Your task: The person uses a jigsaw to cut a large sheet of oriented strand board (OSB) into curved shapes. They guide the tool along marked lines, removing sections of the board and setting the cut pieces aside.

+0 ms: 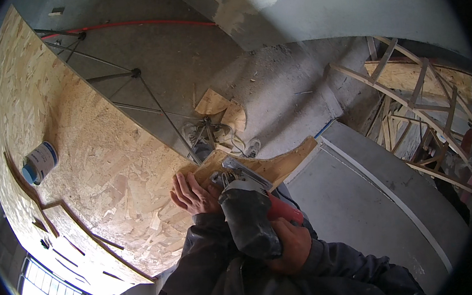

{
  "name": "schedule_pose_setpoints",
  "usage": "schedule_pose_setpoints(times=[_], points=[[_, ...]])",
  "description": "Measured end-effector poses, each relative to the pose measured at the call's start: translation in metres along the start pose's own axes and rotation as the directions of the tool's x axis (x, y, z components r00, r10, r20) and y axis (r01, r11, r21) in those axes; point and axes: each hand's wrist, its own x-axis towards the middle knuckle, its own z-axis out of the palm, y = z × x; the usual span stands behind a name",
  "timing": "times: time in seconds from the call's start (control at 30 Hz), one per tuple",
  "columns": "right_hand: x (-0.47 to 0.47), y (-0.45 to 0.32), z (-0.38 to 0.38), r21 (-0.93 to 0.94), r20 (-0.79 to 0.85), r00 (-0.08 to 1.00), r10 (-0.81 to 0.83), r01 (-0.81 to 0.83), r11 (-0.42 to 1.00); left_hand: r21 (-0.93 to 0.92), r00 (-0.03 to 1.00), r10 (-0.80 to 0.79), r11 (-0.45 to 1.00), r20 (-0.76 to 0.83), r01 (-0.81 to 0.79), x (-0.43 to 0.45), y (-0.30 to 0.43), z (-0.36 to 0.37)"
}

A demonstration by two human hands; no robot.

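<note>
My right hand is closed around the handle of a red and black jigsaw. The saw's metal base plate rests on a curved-edge piece of OSB board that reaches towards the right. My left hand lies with fingers spread at the corner of a large OSB sheet, beside the jigsaw's front; its thumb is partly hidden near the saw. The blade and its contact with the wood cannot be made out. Sawdust covers parts of the large sheet.
A capped can and narrow OSB offcuts lie on the sheet. Below are metal trestle legs, a cable and wood offcuts on the concrete floor. A grey panel and a wooden frame stand to the right.
</note>
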Motion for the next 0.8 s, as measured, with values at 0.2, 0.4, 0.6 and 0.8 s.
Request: schedule_pose_setpoints(times=[0.2,0.4,0.6,0.8], points=[[0.0013,-0.0004,-0.0011,0.015,0.012,1.000,0.005,-0.005,1.000,0.006,1.000,0.012,1.000,0.001,-0.012,-0.0005,-0.0007,0.0015],[0.0024,-0.0029,-0.0011,0.021,0.026,0.999,0.022,-0.022,1.000,-0.006,1.000,0.006,1.000,-0.014,-0.006,0.0009,0.0005,0.0006],[0.0017,-0.0046,0.0012,0.037,0.015,0.999,0.036,-0.036,0.999,-0.014,1.000,0.002,1.000,0.007,-0.002,-0.0015,-0.0016,0.0013],[0.0035,-0.0074,0.0010,0.035,0.000,0.999,0.035,-0.035,0.999,-0.031,1.000,-0.006,1.000,0.023,0.007,-0.0012,-0.0005,-0.0002]])
